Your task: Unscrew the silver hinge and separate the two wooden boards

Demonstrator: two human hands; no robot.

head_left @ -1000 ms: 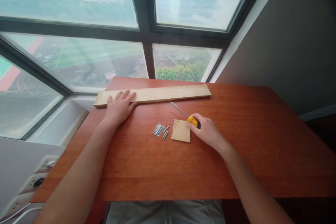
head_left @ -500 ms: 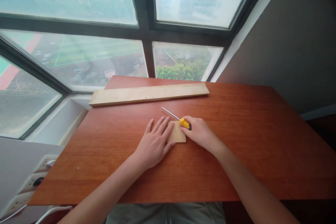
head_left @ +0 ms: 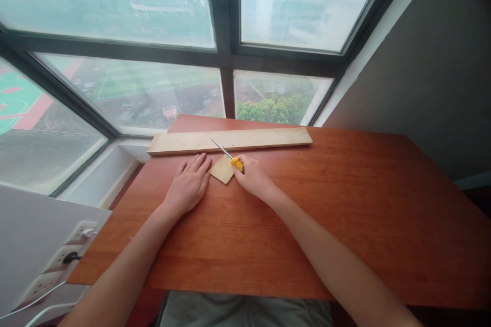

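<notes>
My right hand (head_left: 253, 176) is closed round the yellow and black handle of a screwdriver (head_left: 237, 163). Its metal shaft points away to the left, and the tip shows in front of the long board. Under and beside the handle lies a small flat piece of wood (head_left: 221, 171), turned cornerwise on the table. My left hand (head_left: 188, 180) rests flat just left of that piece, fingers stretched out, at or very near its left corner. Behind both hands a long pale wooden board (head_left: 268, 138) lies across the table.
The reddish-brown table (head_left: 326, 225) reaches to the window frame (head_left: 227, 56) at the back. Wall sockets (head_left: 61, 259) with a black plug and white cables are at the lower left, beside the table's edge.
Both hands have moved away from me and to the left with the screwdriver. The small wood piece has shifted the same way and turned cornerwise, nearer the long board. The view has also shifted.
</notes>
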